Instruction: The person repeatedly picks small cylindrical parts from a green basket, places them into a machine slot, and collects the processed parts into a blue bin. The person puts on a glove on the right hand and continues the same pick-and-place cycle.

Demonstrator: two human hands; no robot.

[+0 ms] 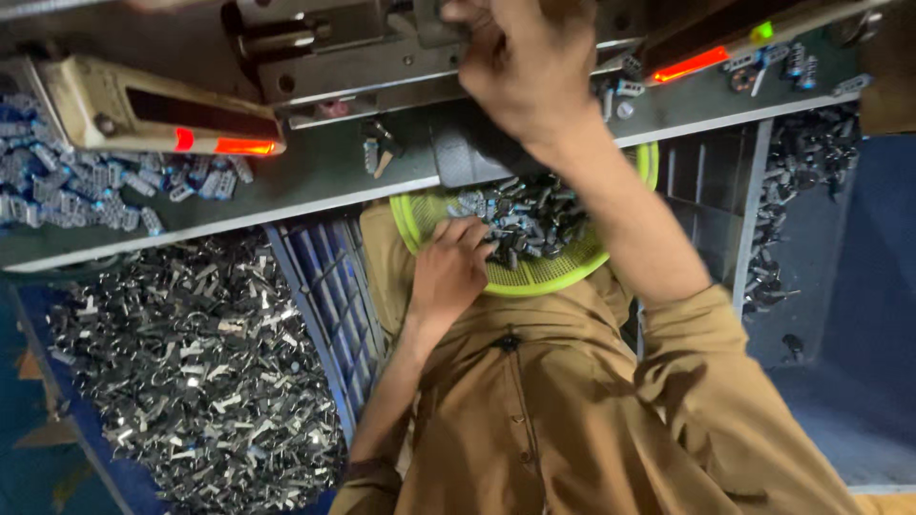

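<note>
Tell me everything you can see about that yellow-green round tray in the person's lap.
The yellow-green tray is a shallow round basket, plastic by the look, with a raised rim and a fine mesh floor. It rests level on the person's lap, its far edge tucked under the grey workbench. A heap of small dark metal parts fills its middle. The left hand rests on its near left side, fingers in the parts. The right hand is raised at the machine above.

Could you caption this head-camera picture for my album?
Left hand picks in a green tray of small metal parts; right hand reaches up to the machine.
</note>
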